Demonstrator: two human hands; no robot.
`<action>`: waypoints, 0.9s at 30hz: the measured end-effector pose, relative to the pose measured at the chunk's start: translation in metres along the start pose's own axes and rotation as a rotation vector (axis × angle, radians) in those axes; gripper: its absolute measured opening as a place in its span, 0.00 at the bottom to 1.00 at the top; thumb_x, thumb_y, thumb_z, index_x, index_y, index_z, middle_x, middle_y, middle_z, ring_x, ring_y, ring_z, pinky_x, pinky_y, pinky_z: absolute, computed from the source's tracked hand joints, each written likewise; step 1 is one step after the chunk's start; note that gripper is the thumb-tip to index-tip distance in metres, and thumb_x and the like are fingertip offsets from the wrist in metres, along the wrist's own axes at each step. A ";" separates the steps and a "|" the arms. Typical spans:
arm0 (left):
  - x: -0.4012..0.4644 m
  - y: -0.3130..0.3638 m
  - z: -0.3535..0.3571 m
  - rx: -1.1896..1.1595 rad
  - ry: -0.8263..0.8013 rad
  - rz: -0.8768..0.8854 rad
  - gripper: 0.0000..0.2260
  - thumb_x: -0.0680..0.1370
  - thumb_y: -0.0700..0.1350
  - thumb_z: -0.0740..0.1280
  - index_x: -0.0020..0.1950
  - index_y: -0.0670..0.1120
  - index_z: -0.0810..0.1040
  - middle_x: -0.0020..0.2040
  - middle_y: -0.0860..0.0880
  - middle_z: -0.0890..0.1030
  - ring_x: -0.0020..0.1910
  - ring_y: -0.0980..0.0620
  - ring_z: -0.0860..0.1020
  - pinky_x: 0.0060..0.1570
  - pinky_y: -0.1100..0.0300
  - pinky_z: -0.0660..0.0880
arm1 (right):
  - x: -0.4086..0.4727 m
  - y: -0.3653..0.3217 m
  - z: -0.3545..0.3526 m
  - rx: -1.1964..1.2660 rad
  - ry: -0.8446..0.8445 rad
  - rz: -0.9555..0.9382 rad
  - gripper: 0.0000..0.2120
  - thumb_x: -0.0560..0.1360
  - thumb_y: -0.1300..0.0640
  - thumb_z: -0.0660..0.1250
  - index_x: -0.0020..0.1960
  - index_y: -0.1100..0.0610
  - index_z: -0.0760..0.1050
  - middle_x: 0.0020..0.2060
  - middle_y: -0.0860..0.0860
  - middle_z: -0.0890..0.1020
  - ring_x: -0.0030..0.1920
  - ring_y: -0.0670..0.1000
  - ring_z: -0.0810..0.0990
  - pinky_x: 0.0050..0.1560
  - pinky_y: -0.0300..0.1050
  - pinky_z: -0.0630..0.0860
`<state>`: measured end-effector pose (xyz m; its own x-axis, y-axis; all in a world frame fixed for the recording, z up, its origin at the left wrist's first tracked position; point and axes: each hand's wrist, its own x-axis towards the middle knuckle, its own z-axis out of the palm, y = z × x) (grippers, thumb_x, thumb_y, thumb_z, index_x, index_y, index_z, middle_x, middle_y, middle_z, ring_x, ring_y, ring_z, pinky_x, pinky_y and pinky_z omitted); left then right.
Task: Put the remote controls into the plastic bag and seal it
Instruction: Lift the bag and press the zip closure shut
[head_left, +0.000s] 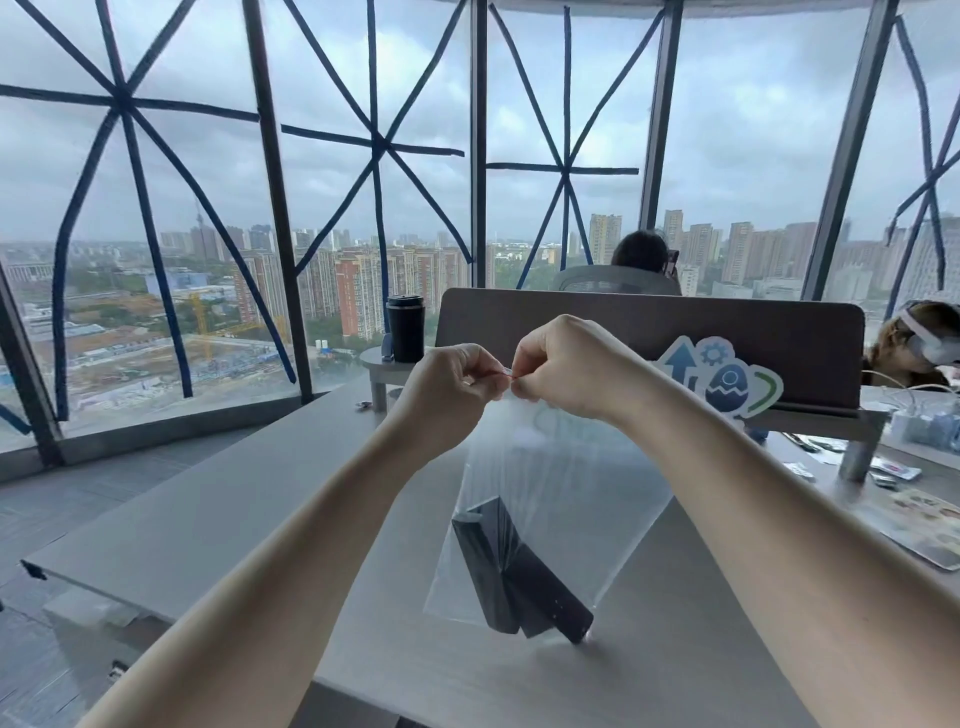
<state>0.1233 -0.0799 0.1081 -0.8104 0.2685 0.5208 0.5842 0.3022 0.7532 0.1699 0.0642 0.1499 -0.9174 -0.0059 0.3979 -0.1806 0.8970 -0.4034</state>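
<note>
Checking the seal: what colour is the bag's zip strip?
Red zip strip, head view.

Remotes (519, 577) inside pinched bag (566, 467)

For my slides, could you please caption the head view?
Left hand and right hand pinch shut a clear plastic bag holding black rectangular remote controls above a grey table.

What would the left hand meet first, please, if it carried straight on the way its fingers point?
The left hand points right along the bag top, so it would meet the right hand first. Their fingertips look almost touching at the seal, though depth is unclear.
</note>
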 end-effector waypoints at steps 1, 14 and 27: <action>0.000 -0.001 0.001 0.015 0.026 0.007 0.10 0.74 0.39 0.68 0.34 0.50 0.77 0.32 0.54 0.78 0.23 0.63 0.70 0.25 0.72 0.65 | 0.000 0.001 0.002 -0.006 0.013 -0.003 0.10 0.69 0.55 0.71 0.30 0.48 0.78 0.33 0.45 0.80 0.42 0.53 0.81 0.47 0.51 0.81; 0.004 -0.023 -0.010 -0.008 0.343 -0.005 0.05 0.73 0.39 0.69 0.38 0.46 0.80 0.33 0.54 0.79 0.34 0.59 0.75 0.38 0.64 0.72 | -0.027 0.037 0.010 -0.135 0.164 0.017 0.07 0.76 0.53 0.65 0.43 0.51 0.81 0.40 0.45 0.83 0.45 0.55 0.81 0.43 0.47 0.74; -0.001 -0.043 -0.041 -0.014 0.448 -0.046 0.04 0.74 0.39 0.69 0.40 0.44 0.81 0.32 0.54 0.79 0.30 0.58 0.73 0.29 0.69 0.70 | -0.041 0.048 0.008 -0.166 0.146 0.025 0.09 0.77 0.53 0.65 0.42 0.54 0.80 0.40 0.48 0.83 0.46 0.56 0.81 0.49 0.52 0.79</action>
<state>0.0973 -0.1308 0.0918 -0.7768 -0.1684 0.6067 0.5488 0.2914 0.7835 0.1961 0.1034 0.1075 -0.8577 0.0706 0.5094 -0.0865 0.9566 -0.2782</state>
